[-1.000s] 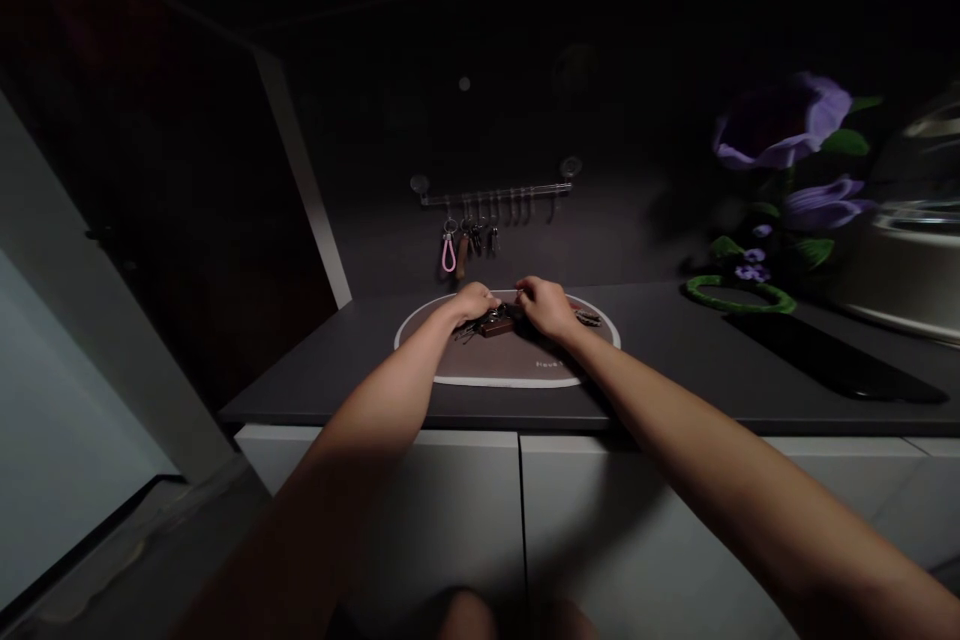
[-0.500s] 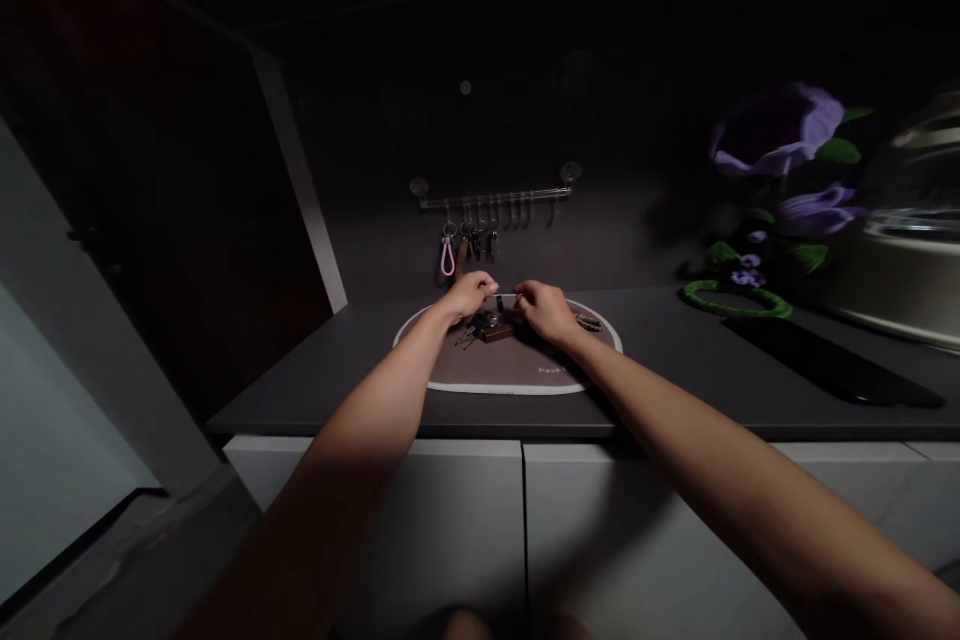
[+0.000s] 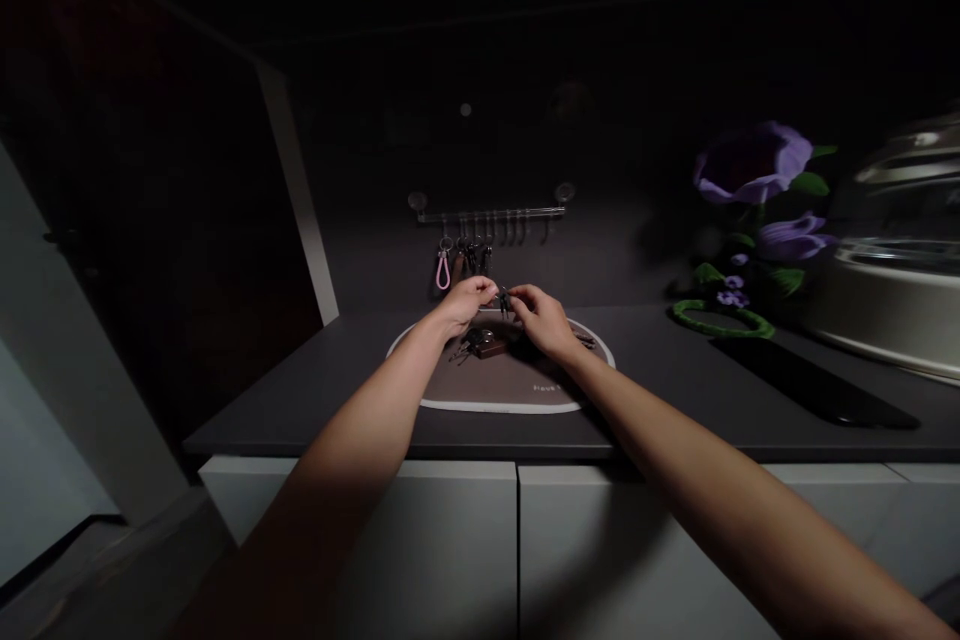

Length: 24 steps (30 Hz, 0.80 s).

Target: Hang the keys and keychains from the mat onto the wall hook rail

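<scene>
A small bunch of dark keys hangs between my two hands, above the brown oval mat with its white rim. My left hand pinches it from the left side; the fingers hide the ring or whatever joins the keys. From the right, the closed fingertips of my right hand grip the same bunch. Below them on the mat lies a pile of keys beside a brown block-like piece. More keys lie at the mat's right, partly behind my right wrist.
A clear rail with several hooks is fixed to the dark back wall. A pink loop keychain and several keys hang on its left part. At right are purple flowers, a black flat slab and a large pale domed appliance.
Both hands have risen a little from the mat with the dark keys, which now show more plainly between the fingers. The whole view has shifted slightly, so the counter sits lower.
</scene>
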{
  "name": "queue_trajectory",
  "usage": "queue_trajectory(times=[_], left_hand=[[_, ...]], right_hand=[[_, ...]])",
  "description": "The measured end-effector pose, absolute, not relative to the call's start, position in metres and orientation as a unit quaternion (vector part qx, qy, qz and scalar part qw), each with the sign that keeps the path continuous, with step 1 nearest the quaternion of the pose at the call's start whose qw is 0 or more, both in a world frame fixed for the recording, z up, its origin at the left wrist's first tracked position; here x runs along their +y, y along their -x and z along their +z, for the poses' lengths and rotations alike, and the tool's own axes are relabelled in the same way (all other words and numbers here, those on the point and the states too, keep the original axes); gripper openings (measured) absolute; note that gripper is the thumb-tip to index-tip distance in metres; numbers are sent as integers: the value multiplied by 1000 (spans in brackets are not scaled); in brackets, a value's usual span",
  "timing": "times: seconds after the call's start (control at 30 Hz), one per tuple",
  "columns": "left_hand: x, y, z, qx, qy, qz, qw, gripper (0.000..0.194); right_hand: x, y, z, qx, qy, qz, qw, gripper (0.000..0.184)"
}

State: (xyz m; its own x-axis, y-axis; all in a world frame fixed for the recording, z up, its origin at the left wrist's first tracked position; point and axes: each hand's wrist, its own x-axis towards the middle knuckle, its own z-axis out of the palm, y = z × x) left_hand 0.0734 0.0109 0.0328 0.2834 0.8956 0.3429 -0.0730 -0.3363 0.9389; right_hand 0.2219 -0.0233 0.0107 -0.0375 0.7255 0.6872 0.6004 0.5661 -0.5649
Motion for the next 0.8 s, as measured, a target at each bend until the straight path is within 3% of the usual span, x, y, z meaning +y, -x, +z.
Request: queue_trajectory(times=[0.4, 0.8], left_hand=[[10, -79, 30, 310, -639, 514, 481, 13], [12, -86, 25, 311, -653, 521, 453, 14]], right_hand=[[-25, -223, 14, -707, 434, 54, 556, 23], [-16, -225, 11, -655, 412, 181, 607, 28]])
